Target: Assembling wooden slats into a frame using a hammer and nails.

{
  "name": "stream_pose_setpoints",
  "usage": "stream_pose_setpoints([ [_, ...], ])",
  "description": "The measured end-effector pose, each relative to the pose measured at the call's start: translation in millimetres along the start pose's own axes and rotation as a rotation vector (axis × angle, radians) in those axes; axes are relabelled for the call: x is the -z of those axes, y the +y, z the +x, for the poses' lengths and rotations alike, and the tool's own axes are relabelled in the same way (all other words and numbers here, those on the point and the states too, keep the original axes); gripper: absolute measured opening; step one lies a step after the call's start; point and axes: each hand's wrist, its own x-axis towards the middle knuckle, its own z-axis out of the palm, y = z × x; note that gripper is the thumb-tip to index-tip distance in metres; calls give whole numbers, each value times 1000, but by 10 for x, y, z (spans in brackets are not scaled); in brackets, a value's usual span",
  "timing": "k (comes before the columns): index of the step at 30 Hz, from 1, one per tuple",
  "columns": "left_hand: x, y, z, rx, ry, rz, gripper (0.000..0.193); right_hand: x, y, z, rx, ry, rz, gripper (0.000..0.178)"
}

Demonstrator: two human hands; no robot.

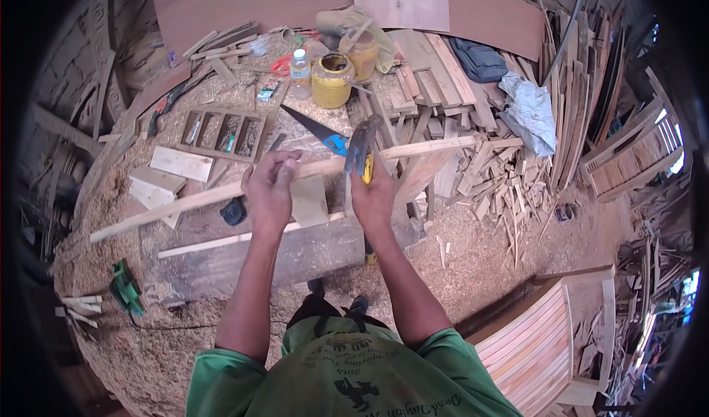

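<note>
A long, narrow wooden strip (177,204) lies slantwise across the work surface, passing behind both hands. My left hand (268,192) is over its middle, with thumb and fingers drawn together in a pinch. Whatever sits between those fingertips, if anything, is too small to make out. In my right hand (374,195) is a claw hammer (360,140) with a dark metal head and some yellow on its handle, its head raised by the strip. Just behind the hammer lies a handsaw (317,129) with a blue handle. A flat wooden block (309,199) is between my hands.
Beyond the hands stand a yellow tub (331,85) and a clear bottle (300,74). A slotted wooden frame (224,133) lies left of them. A black tape measure (233,212) rests near the strip. Wood offcuts (502,181) pile up at right; a green power tool (125,288) sits lower left.
</note>
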Motion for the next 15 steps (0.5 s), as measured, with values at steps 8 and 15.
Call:
stream_pose_setpoints([
  [8, -60, -33, 9, -99, -105, 492, 20, 541, -545, -426, 58, -93, -21, 39],
  [15, -92, -191, -10, -259, 17, 613, 19, 906, -1006, -399, 33, -348, -160, 34],
])
